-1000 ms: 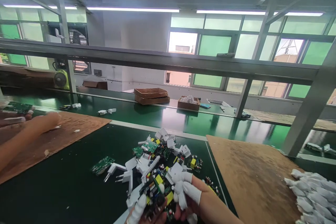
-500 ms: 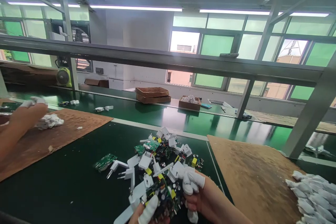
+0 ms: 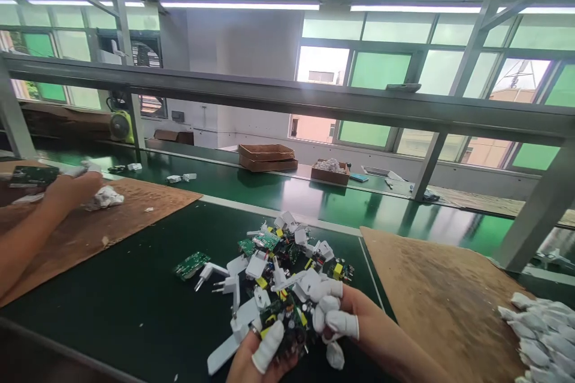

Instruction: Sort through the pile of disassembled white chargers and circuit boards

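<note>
My left hand (image 3: pixel 258 359) and my right hand (image 3: pixel 345 323) meet at the bottom centre, with white finger cots on the fingertips. Between them they grip a green circuit board (image 3: pixel 287 326) with dark and yellow components. My left thumb presses on its near edge and my right fingers curl against its right side. Just beyond the hands lies a pile of circuit boards and white plug housings (image 3: pixel 283 254) on the dark green mat (image 3: pixel 112 311). A single green board (image 3: pixel 191 264) and a white two-pin plug piece (image 3: pixel 213 272) lie to the pile's left.
A co-worker's arm (image 3: pixel 31 227) reaches in at the left over a brown cardboard sheet (image 3: pixel 135 209), next to crumpled white material (image 3: pixel 104 197). Another cardboard sheet (image 3: pixel 431 293) and a heap of white finger cots (image 3: pixel 543 335) lie right. Cardboard boxes (image 3: pixel 267 157) stand beyond the green conveyor (image 3: pixel 314 200).
My hands have turned the circuit board and shifted slightly right. The co-worker's hand has moved toward the crumpled white material. The camera has swung a little left.
</note>
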The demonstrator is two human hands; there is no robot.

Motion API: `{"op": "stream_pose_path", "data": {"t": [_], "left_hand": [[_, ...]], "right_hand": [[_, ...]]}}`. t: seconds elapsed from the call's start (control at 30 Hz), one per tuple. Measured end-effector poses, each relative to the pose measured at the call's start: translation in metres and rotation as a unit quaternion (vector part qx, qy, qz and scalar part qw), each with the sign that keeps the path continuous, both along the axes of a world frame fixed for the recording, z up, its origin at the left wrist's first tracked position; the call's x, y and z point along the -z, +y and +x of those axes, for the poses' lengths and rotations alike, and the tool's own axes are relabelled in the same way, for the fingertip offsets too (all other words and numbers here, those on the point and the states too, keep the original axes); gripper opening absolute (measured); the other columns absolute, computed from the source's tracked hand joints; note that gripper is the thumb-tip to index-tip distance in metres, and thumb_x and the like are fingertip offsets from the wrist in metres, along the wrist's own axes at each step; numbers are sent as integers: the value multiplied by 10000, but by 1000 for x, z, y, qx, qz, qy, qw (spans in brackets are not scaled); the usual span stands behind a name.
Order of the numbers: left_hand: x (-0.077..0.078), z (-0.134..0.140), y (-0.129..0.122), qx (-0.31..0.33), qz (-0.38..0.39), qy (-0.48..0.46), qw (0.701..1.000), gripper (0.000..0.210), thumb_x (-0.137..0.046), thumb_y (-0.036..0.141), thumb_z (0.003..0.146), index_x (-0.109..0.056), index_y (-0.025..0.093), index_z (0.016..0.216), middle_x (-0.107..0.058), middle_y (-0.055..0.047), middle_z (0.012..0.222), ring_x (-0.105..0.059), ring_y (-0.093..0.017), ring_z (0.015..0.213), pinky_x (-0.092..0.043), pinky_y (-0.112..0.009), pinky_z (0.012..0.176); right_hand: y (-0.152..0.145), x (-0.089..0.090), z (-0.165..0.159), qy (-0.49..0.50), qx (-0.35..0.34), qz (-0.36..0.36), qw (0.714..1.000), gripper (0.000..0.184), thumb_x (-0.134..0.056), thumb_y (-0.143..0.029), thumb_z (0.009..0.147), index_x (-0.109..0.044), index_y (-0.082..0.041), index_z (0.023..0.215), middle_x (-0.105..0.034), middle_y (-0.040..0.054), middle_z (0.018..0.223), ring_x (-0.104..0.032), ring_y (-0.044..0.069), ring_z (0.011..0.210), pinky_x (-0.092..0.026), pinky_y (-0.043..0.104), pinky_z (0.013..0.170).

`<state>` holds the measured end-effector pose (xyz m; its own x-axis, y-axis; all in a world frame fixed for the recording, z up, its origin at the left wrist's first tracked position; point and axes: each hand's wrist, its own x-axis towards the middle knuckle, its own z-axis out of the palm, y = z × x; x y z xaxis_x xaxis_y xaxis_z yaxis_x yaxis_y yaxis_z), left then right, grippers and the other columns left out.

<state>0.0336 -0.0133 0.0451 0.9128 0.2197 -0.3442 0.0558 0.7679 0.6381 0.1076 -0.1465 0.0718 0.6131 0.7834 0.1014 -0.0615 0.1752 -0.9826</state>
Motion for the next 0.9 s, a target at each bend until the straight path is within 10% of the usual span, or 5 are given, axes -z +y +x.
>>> {"op": "stream_pose_path", "data": {"t": [0.2, 0.4, 0.5, 0.77, 0.9], "left_hand": [[11, 7, -7, -71, 196, 36, 977, 971, -695, 517, 313, -289, 158, 1119, -513, -76, 889, -488, -170, 743, -431, -234, 593], [13, 5, -8, -115, 270, 11, 956, 781, -614, 551, 446, -349, 141, 1057, -490, -88, 942, -485, -180, 769, -421, -213, 564], [16, 4, -8, -111, 283, 10, 953, 783, -602, 572, 443, -355, 142, 1049, -476, -103, 1020, -489, -207, 824, -440, -240, 609], [37, 15, -9, -119, 316, -18, 941, 528, -575, 369, 538, -404, 156, 989, -481, -101, 1033, -374, -263, 1044, -250, -404, 943], [26, 9, -18, -130, 351, -15, 927, 464, -591, 303, 529, -464, 150, 948, -541, -105, 924, -372, -294, 1048, -243, -414, 940]], "right_hand": [[-8, -5, -8, -241, 8, -197, 950, 218, -469, -366, 744, -490, -154, 788, -426, -2, 664, -356, 101, 569, -312, 192, 536], [1, 4, -11, -586, -9, -479, 654, 157, -576, -323, 653, -562, -167, 665, -546, 32, 581, -503, 178, 521, -319, 213, 453], [3, 7, -11, -630, 6, -522, 575, 135, -577, -286, 638, -583, -163, 695, -561, 77, 694, -529, 231, 610, -394, 263, 510], [-10, -4, -11, -563, 69, -359, 741, 247, -395, -117, 704, -543, -135, 901, -445, 139, 1004, -423, 223, 938, -362, 344, 830], [-6, -3, -16, -515, 142, -260, 804, 189, -369, -160, 726, -502, -128, 857, -488, 67, 708, -488, 164, 699, -440, 264, 656]]}}
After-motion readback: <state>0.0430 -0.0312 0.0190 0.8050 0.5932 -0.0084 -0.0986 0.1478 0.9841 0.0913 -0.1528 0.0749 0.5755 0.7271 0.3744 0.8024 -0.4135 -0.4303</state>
